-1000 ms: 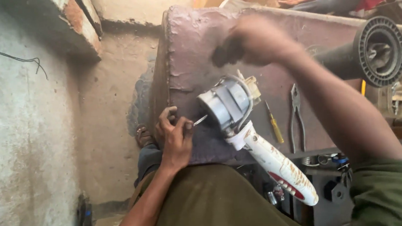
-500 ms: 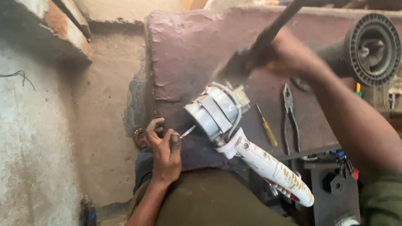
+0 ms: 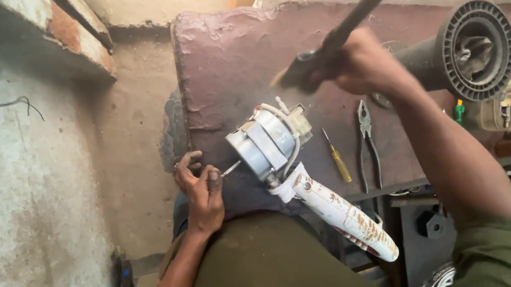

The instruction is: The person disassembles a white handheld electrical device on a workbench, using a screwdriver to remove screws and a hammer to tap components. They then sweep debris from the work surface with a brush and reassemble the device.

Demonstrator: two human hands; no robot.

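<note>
A small grey and white motor (image 3: 268,141) on a white rust-stained stem (image 3: 344,216) lies on a dark purple workbench (image 3: 228,58). My left hand (image 3: 200,189) pinches the thin metal shaft (image 3: 230,169) that sticks out of the motor's left end. My right hand (image 3: 363,64) is raised above the motor and grips a dark hammer (image 3: 332,36), its handle pointing up and to the right; the hammer is blurred. My olive-green trousers (image 3: 267,267) fill the lower middle.
A yellow-handled screwdriver (image 3: 337,162) and pliers (image 3: 366,142) lie right of the motor. A black ribbed round housing (image 3: 474,50) stands at the right. A concrete wall (image 3: 28,184) closes the left side. Another person sits beyond the bench's far edge.
My right hand with the hammer has come down from its high raised position towards the motor. My left hand stays on the shaft and the motor has hardly moved.
</note>
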